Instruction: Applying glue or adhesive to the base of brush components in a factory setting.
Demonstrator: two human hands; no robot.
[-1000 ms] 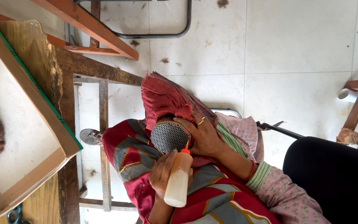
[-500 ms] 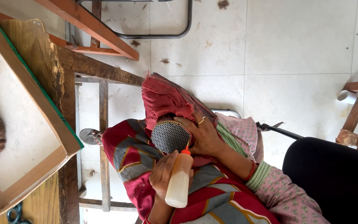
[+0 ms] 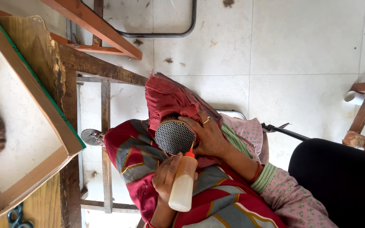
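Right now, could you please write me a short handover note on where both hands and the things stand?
Left hand: gripping a squeeze bottle, red nozzle up, its tip at the lower edge of the perforated round piece.
Right hand: clasped around that piece, which sits against a red cloth over the lap.
Done: bottle is in place at the piece.
Left: I cannot tell whether any liquid has been put on it.
Nearby: wooden frame to one side.
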